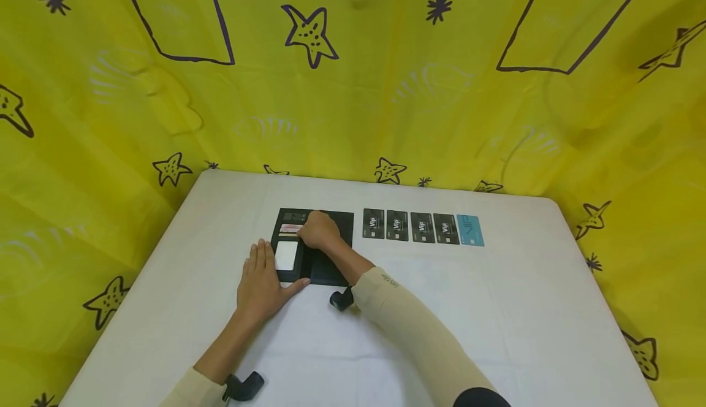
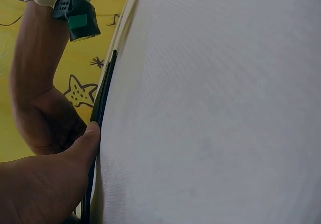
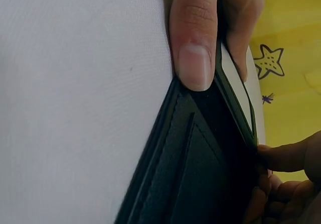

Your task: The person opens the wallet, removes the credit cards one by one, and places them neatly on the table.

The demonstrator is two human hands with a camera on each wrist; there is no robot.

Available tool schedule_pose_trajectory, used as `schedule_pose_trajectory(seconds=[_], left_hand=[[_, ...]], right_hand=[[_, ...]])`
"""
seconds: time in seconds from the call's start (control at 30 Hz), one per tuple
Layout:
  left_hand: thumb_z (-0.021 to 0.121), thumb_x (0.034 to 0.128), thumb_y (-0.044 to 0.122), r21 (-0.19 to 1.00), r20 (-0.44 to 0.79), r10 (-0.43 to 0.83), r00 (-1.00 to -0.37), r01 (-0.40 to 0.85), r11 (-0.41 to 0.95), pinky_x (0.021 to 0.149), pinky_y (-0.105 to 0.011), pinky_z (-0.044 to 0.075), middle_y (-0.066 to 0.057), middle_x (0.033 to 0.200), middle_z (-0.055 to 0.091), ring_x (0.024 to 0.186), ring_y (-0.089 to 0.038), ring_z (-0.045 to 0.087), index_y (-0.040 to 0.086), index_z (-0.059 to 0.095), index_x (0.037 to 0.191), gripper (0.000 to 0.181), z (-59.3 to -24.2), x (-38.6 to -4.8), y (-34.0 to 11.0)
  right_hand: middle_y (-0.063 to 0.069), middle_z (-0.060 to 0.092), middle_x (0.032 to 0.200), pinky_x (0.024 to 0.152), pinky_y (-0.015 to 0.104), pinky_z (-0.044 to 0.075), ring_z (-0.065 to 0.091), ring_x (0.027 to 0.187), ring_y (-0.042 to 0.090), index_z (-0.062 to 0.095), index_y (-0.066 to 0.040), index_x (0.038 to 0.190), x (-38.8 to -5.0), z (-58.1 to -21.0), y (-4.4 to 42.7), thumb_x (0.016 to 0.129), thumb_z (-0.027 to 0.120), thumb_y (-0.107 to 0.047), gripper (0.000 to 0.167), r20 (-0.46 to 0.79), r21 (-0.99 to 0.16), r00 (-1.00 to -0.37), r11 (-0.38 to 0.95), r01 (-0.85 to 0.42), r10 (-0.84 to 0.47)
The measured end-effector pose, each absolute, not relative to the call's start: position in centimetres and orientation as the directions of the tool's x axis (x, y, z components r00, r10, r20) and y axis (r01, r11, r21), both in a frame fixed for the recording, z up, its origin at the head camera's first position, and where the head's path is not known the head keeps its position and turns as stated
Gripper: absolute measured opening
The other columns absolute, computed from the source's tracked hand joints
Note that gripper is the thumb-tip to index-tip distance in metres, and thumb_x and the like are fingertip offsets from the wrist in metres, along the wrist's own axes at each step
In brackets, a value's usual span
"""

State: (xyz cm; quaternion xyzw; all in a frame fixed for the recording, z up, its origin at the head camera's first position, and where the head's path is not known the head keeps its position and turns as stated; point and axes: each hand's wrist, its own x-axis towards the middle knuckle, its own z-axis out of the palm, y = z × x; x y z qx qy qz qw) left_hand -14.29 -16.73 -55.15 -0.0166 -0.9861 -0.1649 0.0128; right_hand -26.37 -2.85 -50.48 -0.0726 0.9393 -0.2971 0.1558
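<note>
A black wallet (image 1: pixel 331 269) lies spread open on the white table. Its left panel has card slots, with a pink-and-white card (image 1: pixel 290 228) in one and a white card or window (image 1: pixel 285 255) below. My right hand (image 1: pixel 321 230) bends over the slots, thumb and fingers pinching at the pink-and-white card's right end; the fingertips partly hide the grip. In the right wrist view the right hand (image 3: pixel 296 176) pinches close to the slot edge. My left hand (image 1: pixel 260 284) rests with straight fingers along the wallet's left side, and its thumb (image 3: pixel 194 58) presses on the lower edge.
Right of the wallet lies a row of several black Vip cards (image 1: pixel 397 225) ending in a blue card (image 1: pixel 470 230). The white table (image 1: pixel 529 321) meets a yellow curtain (image 1: pixel 353 100) with starfish drawings behind and at both sides. Both wrists wear small black cameras.
</note>
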Motion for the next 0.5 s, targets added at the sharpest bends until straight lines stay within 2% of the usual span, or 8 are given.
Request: schedule_pose_trajectory(seconds=[0.23,0.5], left_hand=[[0.08,0.0847,0.062,0.327,0.036,0.022,-0.999,0.033,0.944,0.124,-0.061,0.019,-0.037,0.166,0.017,0.156,-0.051,0.014,-0.021,0.019,0.156,0.126,-55.14,-14.29,-16.69],[0.078,0.0855,0.064,0.308,0.023,0.025,-0.999,0.031,0.951,0.124,-0.061,0.019,-0.037,0.166,0.016,0.156,-0.051,0.014,-0.021,0.018,0.157,0.126,-55.22,-14.38,-16.68]], right_hand=[[0.005,0.052,0.069,0.048,0.028,0.04,0.05,0.056,0.018,0.072,0.0,0.094,-26.36,-50.49,-3.25,0.104,0.062,-0.017,0.022,-0.267,-0.554,-0.935,0.831,-0.052,-0.236],[0.007,0.063,0.083,0.052,0.029,0.044,0.058,0.065,0.02,0.073,0.003,0.116,-26.18,-50.49,-3.56,0.106,0.061,-0.023,0.031,-0.279,-0.589,-0.947,0.808,0.037,-0.16]])
